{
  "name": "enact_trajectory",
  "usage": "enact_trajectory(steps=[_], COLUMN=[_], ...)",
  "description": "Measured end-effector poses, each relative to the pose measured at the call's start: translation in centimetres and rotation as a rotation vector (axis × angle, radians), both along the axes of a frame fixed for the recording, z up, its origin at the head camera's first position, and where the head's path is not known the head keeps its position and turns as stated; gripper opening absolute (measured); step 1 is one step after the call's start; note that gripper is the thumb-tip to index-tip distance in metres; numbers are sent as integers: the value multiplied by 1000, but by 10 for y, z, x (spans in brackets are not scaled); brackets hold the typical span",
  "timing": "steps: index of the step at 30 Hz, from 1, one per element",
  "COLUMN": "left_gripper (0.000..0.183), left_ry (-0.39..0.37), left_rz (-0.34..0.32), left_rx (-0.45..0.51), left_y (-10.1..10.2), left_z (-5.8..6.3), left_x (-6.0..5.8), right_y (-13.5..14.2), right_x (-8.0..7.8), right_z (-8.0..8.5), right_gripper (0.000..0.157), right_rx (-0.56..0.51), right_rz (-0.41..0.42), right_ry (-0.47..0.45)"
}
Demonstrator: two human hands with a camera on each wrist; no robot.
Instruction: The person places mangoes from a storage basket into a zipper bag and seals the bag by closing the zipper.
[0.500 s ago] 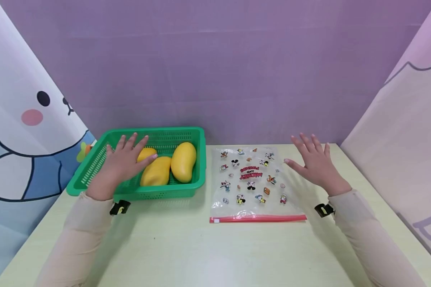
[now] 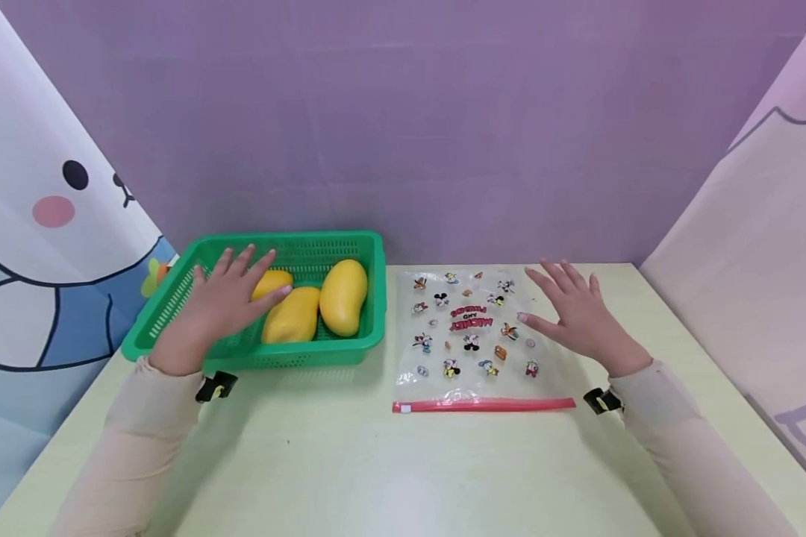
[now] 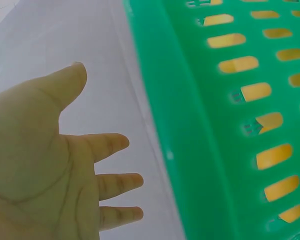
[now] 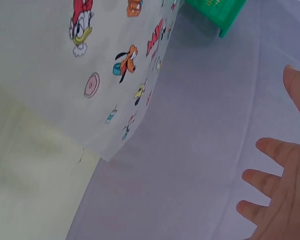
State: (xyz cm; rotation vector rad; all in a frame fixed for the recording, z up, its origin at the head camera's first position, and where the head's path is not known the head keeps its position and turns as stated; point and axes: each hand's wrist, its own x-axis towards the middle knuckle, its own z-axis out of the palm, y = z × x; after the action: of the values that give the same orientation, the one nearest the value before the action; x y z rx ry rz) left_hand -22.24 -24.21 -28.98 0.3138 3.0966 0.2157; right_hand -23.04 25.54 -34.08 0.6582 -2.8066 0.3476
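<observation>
My left hand [image 2: 218,309] hovers over the left part of a green basket [image 2: 289,361], fingers spread and holding nothing. Inside the basket lie three yellow mangoes: one mango [image 2: 344,298] on the right, another mango [image 2: 292,317] in the middle, and a third mango [image 2: 273,283] partly hidden behind the hand. A clear zip bag [image 2: 457,384] with cartoon prints and a red zipper strip [image 2: 483,406] lies flat on the table, right of the basket. Over the bag's right edge my right hand [image 2: 580,317] is held with spread fingers, nothing in it.
The pale table [image 2: 403,477] carries the basket and bag near its back edge. A purple cloth [image 2: 443,134] hangs behind it. Printed cloths stand at the left side [image 2: 47,246] and right side [image 2: 766,261].
My right hand has shifted slightly left towards the bag. The left hand has moved a little left over the basket, and the view has tilted slightly. The mangoes and bag stay in place.
</observation>
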Motion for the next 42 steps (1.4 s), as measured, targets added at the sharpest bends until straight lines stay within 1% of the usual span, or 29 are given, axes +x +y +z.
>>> enact_trajectory(steps=[4, 7, 13, 20, 25, 28, 35, 39, 42], left_gripper=[83, 84, 84, 81, 79, 78, 77, 76, 77], left_ry=[-9, -8, 4, -5, -5, -5, 4, 10, -7], left_rz=[-2, -6, -27, -48, -59, -73, -86, -93, -89], left_rx=[3, -12, -32, -13, -21, -10, 3, 5, 12], left_y=[1, 1, 1, 3, 1, 1, 1, -1, -2], left_z=[4, 6, 10, 14, 18, 21, 33, 38, 42], left_x=[2, 3, 3, 4, 5, 6, 3, 3, 4], right_y=[-5, -7, -12, -23, -32, -36, -39, -40, -42], right_x=[4, 6, 11, 20, 23, 26, 31, 33, 35], right_z=[-1, -2, -5, -10, -16, -19, -23, -24, -26], right_gripper=[74, 73, 74, 78, 78, 78, 75, 76, 77], right_rx=[2, 0, 12, 44, 70, 94, 104, 98, 103], right_rz=[57, 89, 133, 186, 239, 271, 312, 309, 307], right_ry=[14, 15, -12, -64, -72, -82, -157, -206, -256])
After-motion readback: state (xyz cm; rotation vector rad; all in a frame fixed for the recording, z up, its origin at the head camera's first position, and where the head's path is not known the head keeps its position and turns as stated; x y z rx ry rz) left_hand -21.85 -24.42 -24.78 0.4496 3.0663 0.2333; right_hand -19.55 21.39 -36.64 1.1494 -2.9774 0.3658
